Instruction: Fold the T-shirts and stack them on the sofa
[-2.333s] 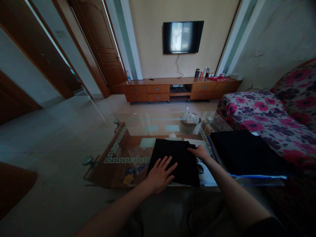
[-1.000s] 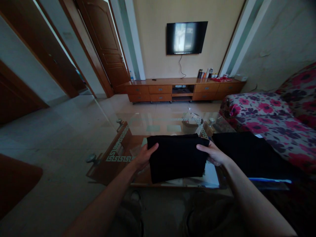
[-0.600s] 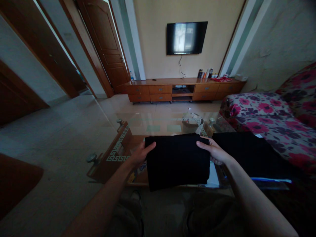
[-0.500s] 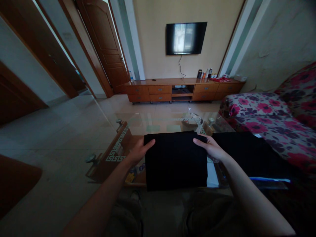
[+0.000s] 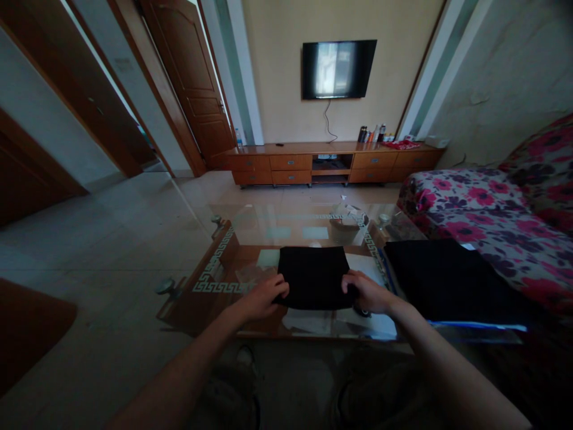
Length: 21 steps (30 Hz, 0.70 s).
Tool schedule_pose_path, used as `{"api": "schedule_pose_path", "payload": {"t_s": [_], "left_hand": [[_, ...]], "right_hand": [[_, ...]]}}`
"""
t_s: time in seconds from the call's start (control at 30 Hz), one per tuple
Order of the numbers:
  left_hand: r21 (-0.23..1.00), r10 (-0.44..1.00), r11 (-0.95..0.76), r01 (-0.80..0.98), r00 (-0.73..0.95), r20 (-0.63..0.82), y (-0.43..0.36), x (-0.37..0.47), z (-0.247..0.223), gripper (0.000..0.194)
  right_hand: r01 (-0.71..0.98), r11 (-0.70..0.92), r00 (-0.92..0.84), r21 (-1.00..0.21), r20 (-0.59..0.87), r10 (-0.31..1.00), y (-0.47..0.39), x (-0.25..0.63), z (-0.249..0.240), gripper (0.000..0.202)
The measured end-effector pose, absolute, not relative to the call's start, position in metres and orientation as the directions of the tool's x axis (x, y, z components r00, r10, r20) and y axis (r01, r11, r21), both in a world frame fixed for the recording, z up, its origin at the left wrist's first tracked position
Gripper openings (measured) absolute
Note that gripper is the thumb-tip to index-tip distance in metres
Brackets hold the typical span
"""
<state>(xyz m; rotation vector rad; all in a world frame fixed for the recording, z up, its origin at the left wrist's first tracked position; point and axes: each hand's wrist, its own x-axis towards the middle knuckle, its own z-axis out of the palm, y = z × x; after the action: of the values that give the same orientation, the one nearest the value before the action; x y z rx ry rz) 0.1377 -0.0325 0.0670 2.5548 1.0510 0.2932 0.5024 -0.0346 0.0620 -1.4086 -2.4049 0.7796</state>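
While the left hand (image 5: 268,295) pinches the folded black rectangular cloth (image 5: 314,278), the right hand (image 5: 364,291) grips its opposite side. Below lies a clear glass table (image 5: 224,310) (key-patterned).

no readable text, no legible labels, brands or numbers

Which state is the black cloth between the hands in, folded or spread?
Folded: the black cloth forms a compact, straight-edged rectangle, gripped by both hands.

L hand (image 5: 271,292) & R hand (image 5: 364,291) apart, fingers curled in, both forearms reaching fwd.
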Motion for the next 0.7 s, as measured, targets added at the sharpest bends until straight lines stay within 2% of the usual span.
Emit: {"api": "schedule_pose_path", "payload": {"t_s": [0.1, 0.17, 0.23, 0.3, 0.33, 0.4, 0.47, 0.53, 0.6, 0.7], "left_hand": [[0.295, 0.662, -0.699, 0.652, 0.745, -0.079, -0.051, 0.144, 0.054, 0.023], [0.303, 0.654, -0.697, 0.650, 0.749, -0.102, -0.058, 0.145, 0.053, 0.019], [0.343, 0.654, -0.681, 0.647, 0.748, -0.113, -0.058, 0.146, 0.053, 0.019], [0.378, 0.688, -0.644, 0.666, 0.720, -0.097, -0.050, 0.149, 0.052, 0.028], [0.389, 0.720, -0.619, 0.682, 0.691, -0.066, -0.044, 0.152, 0.051, 0.035], [0.403, 0.799, -0.564, 0.721, 0.599, 0.046, -0.030, 0.163, 0.045, 0.039], [0.390, 0.852, -0.520, 0.760, 0.492, 0.178, -0.014, 0.177, 0.036, 0.033], [0.344, 0.877, -0.475, 0.810, 0.402, 0.264, -0.001, 0.188, 0.023, 0.041], [0.294, 0.898, -0.421, 0.858, 0.349, 0.269, 0.010, 0.194, 0.009, 0.060], [0.255, 0.928, -0.361, 0.897, 0.317, 0.197, 0.019, 0.194, -0.011, 0.081]], "right_hand": [[0.834, 0.371, -0.487, -0.408, -0.231, 0.842, -0.046, 0.499, 0.045, 0.038], [0.872, 0.332, -0.447, -0.361, -0.306, 0.840, -0.049, 0.499, 0.047, 0.039], [0.877, 0.285, -0.437, -0.387, -0.396, 0.808, -0.047, 0.498, 0.057, 0.031], [0.859, 0.226, -0.441, -0.459, -0.441, 0.782, -0.038, 0.493, 0.069, 0.018], [0.851, 0.200, -0.427, -0.485, -0.421, 0.800, -0.033, 0.488, 0.072, 0.019], [0.858, 0.180, -0.342, -0.481, -0.274, 0.899, -0.021, 0.473, 0.073, 0.034], [0.900, 0.186, -0.221, -0.395, -0.045, 0.974, -0.013, 0.455, 0.064, 0.046], [0.939, 0.190, -0.175, -0.286, 0.080, 0.981, -0.008, 0.440, 0.047, 0.055], [0.964, 0.173, -0.163, -0.204, 0.066, 0.984, -0.005, 0.432, 0.027, 0.062], [0.979, 0.117, -0.126, -0.165, -0.043, 0.991, -0.002, 0.434, 0.004, 0.071]]}}
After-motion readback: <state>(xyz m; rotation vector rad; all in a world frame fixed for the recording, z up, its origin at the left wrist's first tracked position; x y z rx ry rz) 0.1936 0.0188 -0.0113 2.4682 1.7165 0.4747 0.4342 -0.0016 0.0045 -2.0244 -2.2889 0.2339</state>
